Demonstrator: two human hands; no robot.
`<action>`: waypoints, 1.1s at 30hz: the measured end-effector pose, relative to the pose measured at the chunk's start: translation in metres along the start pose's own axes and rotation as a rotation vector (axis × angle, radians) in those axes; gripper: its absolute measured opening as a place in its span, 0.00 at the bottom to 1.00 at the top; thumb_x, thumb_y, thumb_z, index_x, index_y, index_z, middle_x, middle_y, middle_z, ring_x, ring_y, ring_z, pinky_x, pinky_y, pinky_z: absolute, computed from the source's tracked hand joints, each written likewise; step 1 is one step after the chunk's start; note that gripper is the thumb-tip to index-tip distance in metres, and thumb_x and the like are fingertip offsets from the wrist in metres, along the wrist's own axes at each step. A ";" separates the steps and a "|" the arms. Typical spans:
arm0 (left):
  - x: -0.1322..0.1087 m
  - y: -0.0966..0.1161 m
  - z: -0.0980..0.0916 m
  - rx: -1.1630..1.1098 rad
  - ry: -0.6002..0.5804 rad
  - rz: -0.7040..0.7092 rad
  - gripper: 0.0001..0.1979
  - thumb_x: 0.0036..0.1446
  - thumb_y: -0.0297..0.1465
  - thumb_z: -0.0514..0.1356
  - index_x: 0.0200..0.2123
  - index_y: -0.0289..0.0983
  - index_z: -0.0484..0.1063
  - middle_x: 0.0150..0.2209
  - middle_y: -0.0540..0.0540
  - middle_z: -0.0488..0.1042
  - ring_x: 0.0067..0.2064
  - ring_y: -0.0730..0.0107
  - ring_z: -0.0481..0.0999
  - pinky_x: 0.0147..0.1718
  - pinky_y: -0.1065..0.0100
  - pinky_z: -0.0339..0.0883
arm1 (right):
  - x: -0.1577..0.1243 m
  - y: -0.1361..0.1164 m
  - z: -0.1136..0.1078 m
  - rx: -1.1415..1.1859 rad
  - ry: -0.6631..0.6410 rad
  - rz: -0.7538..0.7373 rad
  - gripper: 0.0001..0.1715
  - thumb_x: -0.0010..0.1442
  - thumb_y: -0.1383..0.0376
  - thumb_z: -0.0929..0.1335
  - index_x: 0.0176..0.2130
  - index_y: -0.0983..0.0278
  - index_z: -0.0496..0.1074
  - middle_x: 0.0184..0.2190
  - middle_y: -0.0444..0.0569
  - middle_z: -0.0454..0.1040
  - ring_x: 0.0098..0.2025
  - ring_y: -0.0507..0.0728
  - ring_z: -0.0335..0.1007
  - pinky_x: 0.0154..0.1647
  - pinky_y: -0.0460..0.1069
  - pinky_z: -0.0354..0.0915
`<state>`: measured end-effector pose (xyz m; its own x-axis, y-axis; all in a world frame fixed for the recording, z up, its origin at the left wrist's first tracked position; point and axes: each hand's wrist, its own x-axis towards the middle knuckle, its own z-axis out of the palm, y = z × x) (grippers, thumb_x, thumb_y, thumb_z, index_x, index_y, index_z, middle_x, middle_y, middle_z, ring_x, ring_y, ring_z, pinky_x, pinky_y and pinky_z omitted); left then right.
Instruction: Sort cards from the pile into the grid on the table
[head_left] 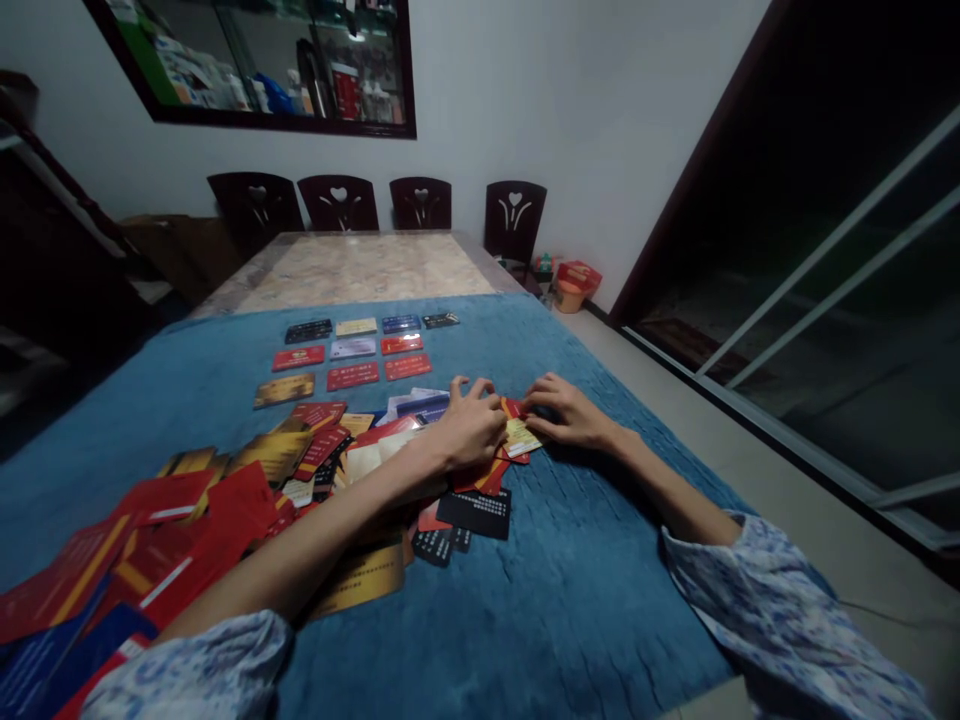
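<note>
Yellow card (523, 437) sits between left hand (472, 428) and right hand (566, 412), fingers of both bent at its edges (pinched or merely touching, can't tell), probably light, stiffish, slick, best taken by opposite edges, card pile (241, 508) left of the grip.

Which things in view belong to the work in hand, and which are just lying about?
In use:
left hand and right hand
yellow card at the fingers
loose card pile
laid-out cards
blue cloth underneath

Apparently just about:
dark chairs
orange bucket
red canister
</note>
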<state>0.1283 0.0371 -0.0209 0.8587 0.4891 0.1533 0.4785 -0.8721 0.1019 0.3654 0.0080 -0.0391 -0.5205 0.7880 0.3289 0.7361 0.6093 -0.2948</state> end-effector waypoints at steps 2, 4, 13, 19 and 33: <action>-0.001 0.001 -0.001 0.001 -0.001 0.018 0.12 0.65 0.33 0.56 0.38 0.40 0.81 0.48 0.38 0.79 0.61 0.46 0.63 0.59 0.36 0.49 | -0.004 -0.002 -0.002 0.020 -0.030 -0.011 0.09 0.66 0.61 0.68 0.41 0.60 0.78 0.41 0.53 0.77 0.45 0.60 0.69 0.50 0.56 0.65; -0.001 0.003 -0.003 0.008 -0.010 0.030 0.13 0.66 0.35 0.56 0.38 0.38 0.80 0.48 0.37 0.79 0.61 0.46 0.63 0.59 0.35 0.49 | -0.008 -0.001 -0.004 0.047 -0.055 -0.030 0.10 0.66 0.59 0.69 0.43 0.61 0.78 0.42 0.54 0.77 0.46 0.60 0.69 0.51 0.57 0.65; -0.005 0.006 -0.007 0.018 -0.002 0.060 0.21 0.63 0.48 0.61 0.34 0.35 0.79 0.45 0.37 0.76 0.57 0.44 0.65 0.58 0.38 0.52 | -0.015 0.004 -0.009 0.078 -0.116 -0.042 0.25 0.63 0.50 0.72 0.52 0.62 0.78 0.48 0.57 0.75 0.50 0.64 0.68 0.54 0.61 0.66; -0.004 0.009 -0.005 0.039 -0.008 0.071 0.20 0.61 0.47 0.63 0.34 0.34 0.78 0.45 0.37 0.75 0.56 0.47 0.66 0.57 0.41 0.53 | -0.016 0.006 -0.009 0.064 -0.139 -0.043 0.27 0.61 0.52 0.73 0.54 0.63 0.77 0.48 0.57 0.74 0.49 0.64 0.67 0.53 0.61 0.65; -0.004 0.005 -0.009 -0.038 -0.003 0.106 0.15 0.62 0.38 0.60 0.30 0.35 0.79 0.37 0.39 0.77 0.49 0.53 0.68 0.53 0.47 0.55 | -0.017 0.003 -0.015 0.093 -0.124 -0.057 0.22 0.66 0.50 0.70 0.48 0.63 0.81 0.44 0.56 0.78 0.47 0.61 0.70 0.52 0.57 0.64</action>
<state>0.1258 0.0308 -0.0121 0.9048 0.3936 0.1626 0.3773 -0.9179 0.1225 0.3832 -0.0043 -0.0319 -0.6139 0.7534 0.2358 0.6638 0.6543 -0.3623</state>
